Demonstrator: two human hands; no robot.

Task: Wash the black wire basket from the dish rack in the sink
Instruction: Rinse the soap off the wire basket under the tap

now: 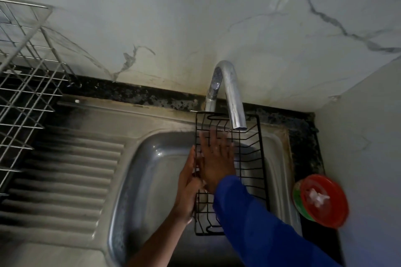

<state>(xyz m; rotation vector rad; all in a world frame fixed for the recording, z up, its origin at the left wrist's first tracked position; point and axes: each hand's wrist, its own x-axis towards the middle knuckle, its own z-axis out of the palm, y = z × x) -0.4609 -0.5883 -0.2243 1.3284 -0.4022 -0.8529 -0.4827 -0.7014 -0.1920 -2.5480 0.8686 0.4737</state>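
The black wire basket (249, 158) hangs over the steel sink (152, 169), its far end just under the spout of the chrome tap (230, 97). My left hand (187, 182) grips the basket's left rim from the side. My right hand (217, 158), in a blue sleeve, lies flat with straight fingers on the basket's wires below the spout. Its fingertips are blurred. A thin stream of water seems to fall at the spout.
A silver wire dish rack (28, 84) stands at the left above the ribbed drainboard (65, 180). A red-lidded round container (321, 199) sits on the dark counter right of the sink. A marble-patterned wall rises behind the tap.
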